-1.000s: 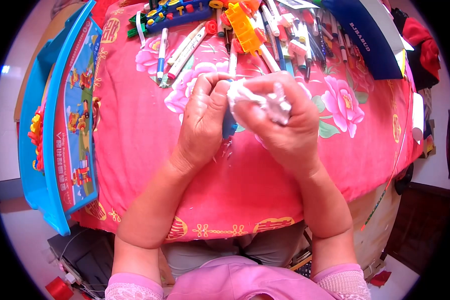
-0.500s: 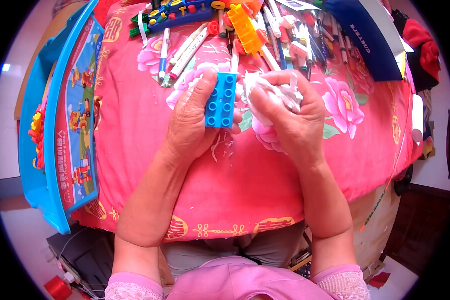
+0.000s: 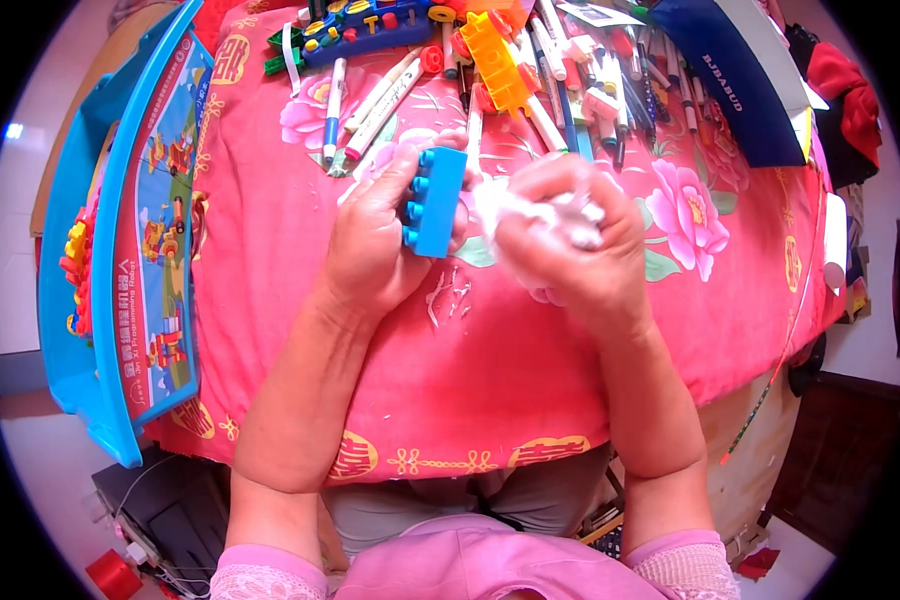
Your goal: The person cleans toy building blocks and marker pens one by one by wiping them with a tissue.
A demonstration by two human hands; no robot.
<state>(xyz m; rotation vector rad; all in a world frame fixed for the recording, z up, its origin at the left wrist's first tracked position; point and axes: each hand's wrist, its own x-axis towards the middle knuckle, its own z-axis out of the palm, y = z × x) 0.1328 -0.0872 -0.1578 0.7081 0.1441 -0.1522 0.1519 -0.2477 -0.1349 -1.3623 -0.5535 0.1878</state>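
A blue toy brick (image 3: pixel 439 204) is gripped in my left hand (image 3: pixel 373 235), its smooth side towards me and its studs pointing left. Just right of it, my right hand (image 3: pixel 585 245) is closed round a crumpled white tissue (image 3: pixel 550 220), slightly blurred, with its loose end near the brick. Small white shreds (image 3: pixel 450 298) lie on the pink flowered cloth (image 3: pixel 480 370) below the brick.
Markers (image 3: pixel 385 110) and a yellow-orange toy piece (image 3: pixel 497 65) lie beyond my hands. A blue toy with pegs (image 3: pixel 365 35) is at the back. A light-blue bin (image 3: pixel 100 300) stands at the left, a dark blue box (image 3: pixel 730 85) at the back right.
The blue brick came into view between my hands, then turned so its studs face left instead of up. My right hand with the tissue moved right of it, away from my left hand.
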